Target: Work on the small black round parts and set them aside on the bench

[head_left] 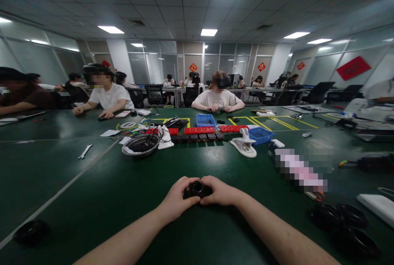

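Both my hands meet at the near middle of the green table around a small black ring-shaped part (197,189) with a round opening facing up. My left hand (179,193) grips its left side, thumb at the near edge and fingers curled over the far edge. On the other side, my right hand (220,191) holds it in the same way, with thumb and fingers closed. The fingers cover much of the part, and its exact kind cannot be made out. Shiny black rings (355,242) lie at the lower right, and another black ring (31,233) at the lower left.
Red power strips (200,130) run across the table beyond my hands, with a metal bowl (140,146), a white clip stand (244,144) and blue trays (261,134). A wrench (85,151) lies left. Co-workers sit across the table, one facing me (218,96).
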A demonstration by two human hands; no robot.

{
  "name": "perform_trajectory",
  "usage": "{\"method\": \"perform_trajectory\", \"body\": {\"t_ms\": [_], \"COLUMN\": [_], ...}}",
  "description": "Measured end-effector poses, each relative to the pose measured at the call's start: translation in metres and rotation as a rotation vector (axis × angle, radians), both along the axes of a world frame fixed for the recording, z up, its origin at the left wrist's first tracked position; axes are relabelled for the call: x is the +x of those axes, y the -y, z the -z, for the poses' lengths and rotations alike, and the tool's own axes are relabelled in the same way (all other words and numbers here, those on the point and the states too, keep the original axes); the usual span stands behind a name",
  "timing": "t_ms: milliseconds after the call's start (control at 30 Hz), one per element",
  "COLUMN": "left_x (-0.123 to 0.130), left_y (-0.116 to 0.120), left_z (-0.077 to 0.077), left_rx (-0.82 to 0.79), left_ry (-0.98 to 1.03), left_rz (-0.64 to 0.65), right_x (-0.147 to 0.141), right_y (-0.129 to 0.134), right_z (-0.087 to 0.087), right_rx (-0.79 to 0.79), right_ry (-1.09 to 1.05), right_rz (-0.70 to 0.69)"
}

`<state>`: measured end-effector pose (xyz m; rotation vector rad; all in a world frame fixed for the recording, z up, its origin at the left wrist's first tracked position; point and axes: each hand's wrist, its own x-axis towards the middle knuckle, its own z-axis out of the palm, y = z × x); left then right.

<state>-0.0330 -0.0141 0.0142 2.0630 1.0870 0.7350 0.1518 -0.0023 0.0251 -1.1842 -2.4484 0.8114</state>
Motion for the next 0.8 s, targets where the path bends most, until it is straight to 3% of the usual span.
{"method": "perform_trajectory", "body": {"t_ms": [533,800], "left_x": [0.001,0.002], "left_y": [0.002,0.001], "left_z": [-0.006,-0.001], "left_rx": [-0.007,-0.021], "left_ry": [0.008,0.024], "left_rz": [0.014,-0.041], "right_x": [0.004,-0.001], "right_y": [-0.001,-0.003], "right_z": [-0.005,0.007], "right_rx": [-0.052,-0.048], "right_ry": [-0.017,-0.034], "right_rz": [-0.085,0.034]}}
